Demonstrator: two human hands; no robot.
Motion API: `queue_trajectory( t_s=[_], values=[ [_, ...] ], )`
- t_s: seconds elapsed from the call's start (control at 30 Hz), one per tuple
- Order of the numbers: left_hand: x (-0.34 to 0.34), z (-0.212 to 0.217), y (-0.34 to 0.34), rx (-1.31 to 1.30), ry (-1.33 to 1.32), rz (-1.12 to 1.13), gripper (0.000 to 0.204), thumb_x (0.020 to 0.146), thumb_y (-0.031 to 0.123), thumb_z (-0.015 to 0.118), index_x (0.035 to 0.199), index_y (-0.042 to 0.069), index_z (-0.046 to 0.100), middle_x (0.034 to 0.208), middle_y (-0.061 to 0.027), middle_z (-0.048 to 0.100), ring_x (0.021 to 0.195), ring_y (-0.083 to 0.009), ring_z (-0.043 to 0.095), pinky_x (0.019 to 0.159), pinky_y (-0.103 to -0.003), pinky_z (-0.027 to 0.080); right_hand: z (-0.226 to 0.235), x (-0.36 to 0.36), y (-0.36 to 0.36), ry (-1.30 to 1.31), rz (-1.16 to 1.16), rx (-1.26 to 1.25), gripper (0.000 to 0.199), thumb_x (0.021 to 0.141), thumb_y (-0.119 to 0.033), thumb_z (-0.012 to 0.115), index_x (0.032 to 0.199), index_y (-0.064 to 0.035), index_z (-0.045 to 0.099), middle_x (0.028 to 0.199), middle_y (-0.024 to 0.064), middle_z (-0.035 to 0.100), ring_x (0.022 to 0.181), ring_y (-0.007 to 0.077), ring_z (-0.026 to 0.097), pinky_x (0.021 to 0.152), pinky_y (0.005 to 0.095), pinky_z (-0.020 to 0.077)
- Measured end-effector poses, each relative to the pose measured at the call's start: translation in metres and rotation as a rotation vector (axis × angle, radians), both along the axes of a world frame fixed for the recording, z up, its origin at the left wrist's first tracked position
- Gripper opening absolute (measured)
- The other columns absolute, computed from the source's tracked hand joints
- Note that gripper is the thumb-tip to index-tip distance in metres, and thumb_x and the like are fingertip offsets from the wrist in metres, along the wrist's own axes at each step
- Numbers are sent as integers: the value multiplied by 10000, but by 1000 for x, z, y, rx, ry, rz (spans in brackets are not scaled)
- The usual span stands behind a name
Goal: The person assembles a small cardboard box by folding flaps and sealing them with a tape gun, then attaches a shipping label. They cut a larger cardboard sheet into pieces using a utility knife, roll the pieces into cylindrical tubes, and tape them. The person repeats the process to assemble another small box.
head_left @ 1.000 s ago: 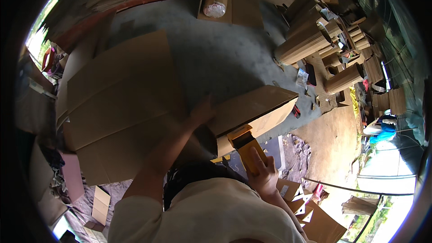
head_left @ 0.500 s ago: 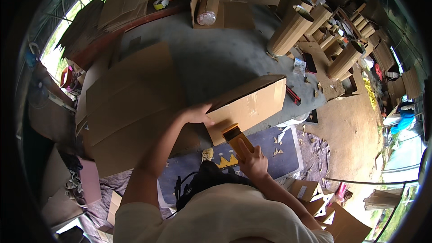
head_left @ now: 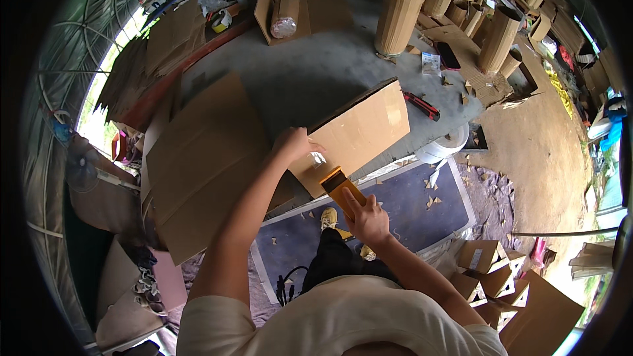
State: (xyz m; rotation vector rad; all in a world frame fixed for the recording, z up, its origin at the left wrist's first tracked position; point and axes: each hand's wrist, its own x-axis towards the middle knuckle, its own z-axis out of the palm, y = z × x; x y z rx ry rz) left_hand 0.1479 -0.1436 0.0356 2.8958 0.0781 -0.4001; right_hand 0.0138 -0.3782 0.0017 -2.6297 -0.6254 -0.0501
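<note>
A folded piece of brown cardboard (head_left: 362, 128) stands tilted at the front edge of the grey table, its long face toward me. My left hand (head_left: 295, 145) grips its upper left edge, fingers bent over the face. A shiny whitish patch shows just below those fingers. In my right hand (head_left: 369, 217) is a flat orange-yellow hand tool (head_left: 346, 192) with a dark band near its broad end. That end is at the cardboard's lower left edge; I cannot tell whether it touches. Beyond the cardboard's right end lies a red and black utility knife (head_left: 422, 105).
Large flat cardboard sheets (head_left: 204, 158) cover the table's left side. A wrapped cardboard roll (head_left: 285, 16) lies at the back. Several cardboard tubes (head_left: 400, 19) stand at the far right. A white bucket (head_left: 443, 148) is by the table's front. Small cardboard boxes (head_left: 481, 256) sit at the lower right.
My head view has shifted, bringing more of the floor mat and bucket into sight. The cardboard's face is tipped more toward view. Both hands keep their holds.
</note>
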Motion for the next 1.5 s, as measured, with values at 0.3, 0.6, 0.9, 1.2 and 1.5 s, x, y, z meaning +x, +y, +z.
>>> queue_trajectory(
  t_s=[0.3,0.6,0.9,1.2,1.5],
  values=[
    [-4,-3,1,20,-92,-5,687,560,580,712,854,-32,606,793,-214,630,775,-336,623,705,-376,504,-9,-14,-21,105,-7,-16,571,730,-274,644,1264,-277,443,799,169,482,643,322,603,524,378,512],
    [-28,-33,-13,470,-654,-145,608,623,635,610,826,86,444,625,-65,520,506,-206,575,452,-302,487,43,49,66,461,101,-394,334,743,-194,572,1048,-59,584,926,148,612,839,257,614,595,322,528],
    [-42,-21,-26,594,-725,-375,933,645,633,562,1309,19,332,1154,-148,469,928,-213,519,801,-327,432,57,64,99,388,79,-453,417,727,-210,593,1054,48,561,900,115,644,832,244,625,564,358,514],
    [-45,-51,-22,500,-757,-473,863,693,567,540,1336,44,300,1346,-212,326,1212,-367,353,997,-458,298,70,98,54,574,304,-577,264,734,-234,573,974,-158,653,939,60,649,887,234,622,658,340,520],
    [-24,9,-66,-782,-95,-377,259,852,95,534,1104,43,556,985,-134,612,900,-239,605,776,-323,494,90,108,-121,641,-343,1026,713,601,23,572,1289,-73,413,1191,106,508,1089,170,491,940,265,350]
  ],
)
